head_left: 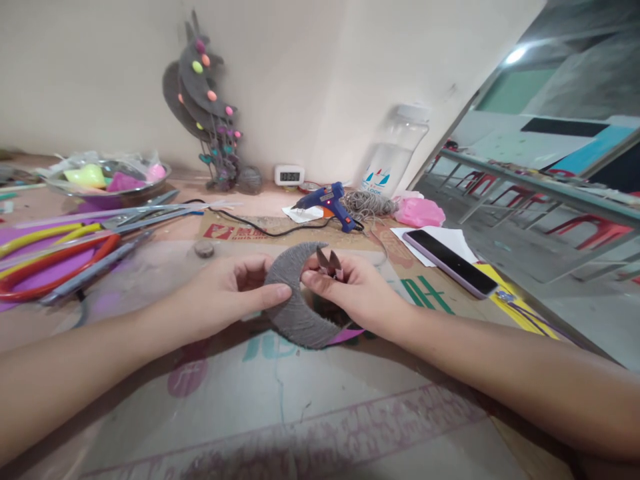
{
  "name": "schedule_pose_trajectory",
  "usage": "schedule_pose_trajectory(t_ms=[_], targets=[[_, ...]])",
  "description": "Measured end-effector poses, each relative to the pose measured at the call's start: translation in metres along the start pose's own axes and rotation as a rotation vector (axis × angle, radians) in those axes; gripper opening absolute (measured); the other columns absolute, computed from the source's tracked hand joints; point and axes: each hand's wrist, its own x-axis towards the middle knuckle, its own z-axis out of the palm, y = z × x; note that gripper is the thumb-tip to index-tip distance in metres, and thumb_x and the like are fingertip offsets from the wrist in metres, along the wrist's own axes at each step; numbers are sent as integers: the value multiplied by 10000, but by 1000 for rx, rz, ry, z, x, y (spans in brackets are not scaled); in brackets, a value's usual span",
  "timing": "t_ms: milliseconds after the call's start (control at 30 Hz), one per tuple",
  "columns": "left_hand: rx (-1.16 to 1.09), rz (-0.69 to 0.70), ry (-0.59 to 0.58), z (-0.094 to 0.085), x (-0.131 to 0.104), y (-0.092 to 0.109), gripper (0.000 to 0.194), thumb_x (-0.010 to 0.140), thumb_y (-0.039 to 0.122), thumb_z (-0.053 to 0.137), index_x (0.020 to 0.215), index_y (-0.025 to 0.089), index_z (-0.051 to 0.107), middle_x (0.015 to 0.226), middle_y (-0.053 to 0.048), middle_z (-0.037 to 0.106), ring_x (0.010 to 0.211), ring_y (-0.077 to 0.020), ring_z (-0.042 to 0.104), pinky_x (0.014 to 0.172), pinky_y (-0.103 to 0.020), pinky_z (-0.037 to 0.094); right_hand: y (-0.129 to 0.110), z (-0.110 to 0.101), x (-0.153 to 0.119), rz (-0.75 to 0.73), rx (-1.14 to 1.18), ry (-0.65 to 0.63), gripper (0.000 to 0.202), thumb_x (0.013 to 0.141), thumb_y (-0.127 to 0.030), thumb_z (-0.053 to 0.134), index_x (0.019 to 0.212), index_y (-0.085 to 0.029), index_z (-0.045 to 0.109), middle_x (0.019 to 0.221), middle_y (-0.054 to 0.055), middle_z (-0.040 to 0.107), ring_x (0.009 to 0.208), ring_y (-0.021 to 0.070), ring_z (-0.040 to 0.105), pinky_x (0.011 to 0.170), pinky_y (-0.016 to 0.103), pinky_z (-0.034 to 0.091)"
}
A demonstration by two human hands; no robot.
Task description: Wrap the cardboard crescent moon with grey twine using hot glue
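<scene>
A crescent moon wrapped in grey yarn (295, 313) is held up over the cardboard. My left hand (233, 290) grips its outer curve, with the thumb flat across the front and the fingers bent behind. At the inner curve is my right hand (357, 290), its thumb and fingers closed. A small pair of snips (330, 260) is tucked in that hand, two pointed blades sticking up. Near the crescent's lower tip a purple patch (347, 335) shows, not covered by yarn. The right hand's palm side is hidden.
A blue hot glue gun (327, 203) lies behind the hands, its red light lit, beside grey yarn (370, 202). At left are orange-handled scissors (100, 267) and a bowl (100, 190). A phone (450, 263) and a water bottle (397, 150) are at right.
</scene>
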Motion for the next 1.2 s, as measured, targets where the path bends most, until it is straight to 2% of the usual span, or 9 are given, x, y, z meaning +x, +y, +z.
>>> schedule_pose_trajectory(t_ms=[133,267,400,500,667,800,867,1067,1200], targets=[[-36,30,14,1,0,1,99,787,259,641,851,184,645,817,4,680,748,-123,618,681,-219,496,-5,-9,-3,-103,-199,-39,264,865,-412,508,890,-151,541,771,-2,549,673,82,506,611,208,420],[14,53,35,0,0,4,107,800,252,620,876,178,638,862,-14,681,789,-144,623,737,-263,503,-9,-25,-5,-382,-611,-31,318,910,-396,436,1064,-140,543,1006,80,605,889,141,551,772,275,442],[3,88,21,0,1,5,199,808,236,610,1003,201,636,994,-25,688,907,-165,625,813,-282,492,-4,-37,-4,-507,-908,6,256,906,-315,473,1101,-165,546,1048,81,626,938,163,567,809,303,438],[-31,102,24,1,1,5,276,801,231,622,1077,212,619,1076,-36,675,985,-189,611,854,-303,482,0,-41,-3,-553,-1063,61,243,888,-307,509,1069,-162,579,946,73,647,845,164,584,738,288,441],[-91,107,28,0,0,4,314,814,232,613,1128,226,604,1139,-40,655,1060,-204,584,884,-312,472,3,-43,0,-522,-1048,134,221,886,-287,511,1040,-170,617,874,52,666,760,140,594,692,257,447],[-139,109,22,-2,0,4,329,823,233,604,1151,238,592,1165,-36,644,1070,-202,581,906,-322,465,10,-46,5,-358,-885,348,222,874,-290,523,1029,-165,619,842,29,667,673,112,583,614,226,452],[-150,111,12,-2,1,4,336,820,234,605,1155,233,590,1163,-42,645,1068,-209,582,909,-334,465,13,-45,6,-329,-845,396,221,873,-294,523,1018,-156,616,831,28,664,671,111,581,600,220,448],[-124,94,12,0,2,6,296,803,239,620,1097,204,610,1112,-50,666,1038,-208,596,882,-315,467,10,-39,0,-534,-1022,56,270,907,-358,473,1038,-160,600,806,37,619,709,124,545,658,241,420],[-92,76,27,-1,2,6,297,771,267,652,1057,195,619,1085,-52,677,1012,-216,605,859,-311,471,11,-38,-2,-596,-1097,30,318,919,-395,436,1054,-152,590,787,43,598,695,127,528,644,242,402]])
